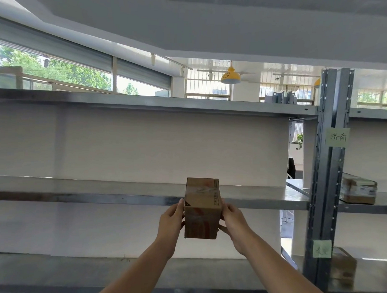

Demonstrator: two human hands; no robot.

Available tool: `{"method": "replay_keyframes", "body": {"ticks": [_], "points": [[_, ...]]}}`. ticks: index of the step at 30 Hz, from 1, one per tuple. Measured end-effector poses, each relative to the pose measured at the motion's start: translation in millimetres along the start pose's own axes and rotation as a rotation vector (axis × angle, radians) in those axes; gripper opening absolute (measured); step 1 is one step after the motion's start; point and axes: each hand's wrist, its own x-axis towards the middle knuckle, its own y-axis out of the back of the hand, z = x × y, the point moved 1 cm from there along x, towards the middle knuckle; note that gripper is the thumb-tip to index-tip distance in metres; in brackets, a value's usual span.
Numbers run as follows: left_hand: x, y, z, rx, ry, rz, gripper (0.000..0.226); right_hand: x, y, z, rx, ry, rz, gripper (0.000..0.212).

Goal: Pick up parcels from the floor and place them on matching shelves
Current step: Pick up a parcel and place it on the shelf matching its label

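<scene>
- Both hands clamp the parcel (pixel 202 209) from its sides in the head view. Our left hand (pixel 172 218) lies along the left face with the thumb near the front. Our right hand (pixel 233 224) presses the right face, thumb low by the bottom corner. Neither hand is free.
- We squeeze it between the palms. We judge this leaves the underside free, so it can slide onto a board without trapping fingers.
- We hold the parcel in the air at the front edge of the middle shelf (pixel 98 198), about midway along that edge. Its far end reaches over the board and its near end hangs below the edge. We cannot tell whether it touches the metal lip.
- We see open board on both sides of the parcel, and the top shelf (pixel 146 102) sits well above. We judge there is ample room to push it in and set it down.
- At the shelf's right end stands the upright post (pixel 328 173), with a green note (pixel 337 137) at this level and a lower note (pixel 322 248) beneath. The writing is too small for us to match to the parcel.
- Beyond the post, two stacked parcels (pixel 357 189) rest on the neighbouring board. A brown parcel (pixel 343 267) lies one level down, well apart from ours.
</scene>
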Motion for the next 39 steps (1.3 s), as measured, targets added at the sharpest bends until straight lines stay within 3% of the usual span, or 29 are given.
{"method": "replay_keyframes", "body": {"ticks": [7, 14, 18, 26, 30, 34, 39], "points": [[3.5, 3.6, -0.5, 0.086, -0.055, -0.049, 0.025, -0.9, 1.0, -5.6, -0.04, -0.033, -0.031, 0.038], [8.7, 17.8, -3.5, 0.201, -0.17, -0.112, 0.032, -0.5, -1.7, -0.9, 0.126, -0.072, -0.102, 0.037], [13.4, 23.8, -0.2, 0.213, -0.143, -0.137, 0.031, 5.2, -4.6, 1.5, 0.231, -0.046, -0.142, 0.033], [18.5, 30.3, -2.6, -0.031, 0.001, -0.147, 0.026, 8.7, -6.5, 1.0, 0.225, 0.079, -0.129, 0.021], [16.7, 28.7, -1.0, -0.063, 0.017, -0.135, 0.041, 6.4, -5.0, 1.6, 0.113, 0.151, -0.168, 0.028], [18.7, 29.8, 0.0, -0.104, 0.025, -0.175, 0.051, 5.9, -1.9, 2.3, 0.109, 0.177, -0.198, 0.021], [14.0, 26.3, -6.2, -0.175, 0.044, -0.168, 0.035, 1.7, -8.4, -1.4, 0.163, 0.171, -0.199, 0.024]]}}
